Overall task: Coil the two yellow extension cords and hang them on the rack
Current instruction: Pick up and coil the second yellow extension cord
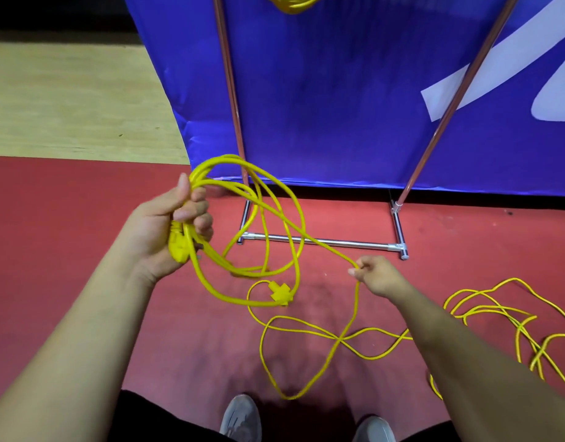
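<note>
Cord being coiled: a yellow cord [302, 224], its loops hanging in front of the rack's [322, 242] left foot.
Left hand [176, 224]: clenched round the gathered loops, with 1 plug [179, 247] under the fingers.
Right hand [375, 275]: pinches 1 strand, in front of the rack's bottom bar.
Loose part: slack [485, 314] snakes over the red floor [83, 202] to the right of the rack; a second plug [279, 291] shows below the loops.
Handling: likely light, limp and springy, so the loops want to twist and tangle; the plugs add swinging weight.
Where to hold: probably the bunched top of the loops, feeding slack through loose fingers.
Holders: no box or bin; the rack appears to carry 1 yellow coil [294, 3] at its top, cut off by the frame edge.
Behind the rack: a blue banner [338, 90].
</note>
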